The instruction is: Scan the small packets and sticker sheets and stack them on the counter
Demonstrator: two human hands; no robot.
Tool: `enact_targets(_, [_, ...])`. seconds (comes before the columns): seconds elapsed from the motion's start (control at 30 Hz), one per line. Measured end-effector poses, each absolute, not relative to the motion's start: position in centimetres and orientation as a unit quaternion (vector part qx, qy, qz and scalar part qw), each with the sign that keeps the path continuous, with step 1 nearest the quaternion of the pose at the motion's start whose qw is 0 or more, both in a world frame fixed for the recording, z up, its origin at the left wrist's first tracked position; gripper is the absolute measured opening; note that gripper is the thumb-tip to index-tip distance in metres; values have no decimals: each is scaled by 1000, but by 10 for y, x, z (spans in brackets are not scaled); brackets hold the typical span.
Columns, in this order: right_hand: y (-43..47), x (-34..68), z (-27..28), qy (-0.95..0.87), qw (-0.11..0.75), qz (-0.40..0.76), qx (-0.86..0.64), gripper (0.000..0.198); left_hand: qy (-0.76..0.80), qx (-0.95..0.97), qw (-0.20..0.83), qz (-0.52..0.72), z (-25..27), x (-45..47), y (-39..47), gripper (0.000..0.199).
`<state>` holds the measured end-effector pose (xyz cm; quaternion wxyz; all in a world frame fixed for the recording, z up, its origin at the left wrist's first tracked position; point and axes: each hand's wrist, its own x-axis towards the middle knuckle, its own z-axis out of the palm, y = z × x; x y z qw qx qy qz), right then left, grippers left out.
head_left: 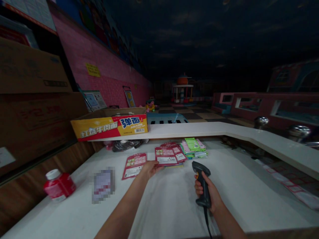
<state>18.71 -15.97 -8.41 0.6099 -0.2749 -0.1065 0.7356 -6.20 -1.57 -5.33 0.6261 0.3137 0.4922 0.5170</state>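
Observation:
My right hand [211, 191] is wrapped round the handle of a black barcode scanner [204, 187], its head tilted up to the left and its cable running down to the counter's near edge. My left hand [151, 168] reaches forward and pinches the lower left corner of a flat red packet [166, 156] with a printed label and barcode. That packet lies on top of a few similar red ones. Left of the hand, another red packet [134, 166] lies flat by itself. Behind and to the right sits a pile of green and pink packets [194, 147].
On the white counter [174, 205] a red bottle with a white cap [59, 186] and a blurred-out item [103, 184] stand left. A raised ledge [189, 129] crosses behind, bearing an open noodle carton [112, 126]. Under it lies a dark plastic bag [127, 145]. Brown boxes [37, 109] are stacked left.

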Motion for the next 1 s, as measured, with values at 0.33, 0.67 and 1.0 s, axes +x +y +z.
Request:
enact_targets(0.33, [-164, 181, -95, -161, 624, 700, -309, 39, 378, 369, 542, 654, -96, -108, -75, 42])
enact_targets(0.67, [-187, 123, -71, -312, 559, 595, -486, 48, 355, 406, 519, 664, -104, -106, -72, 52])
enact_targets(1.0, [-202, 107, -47, -382, 528, 550, -523, 49, 397, 382, 510, 661, -107, -103, -72, 47])
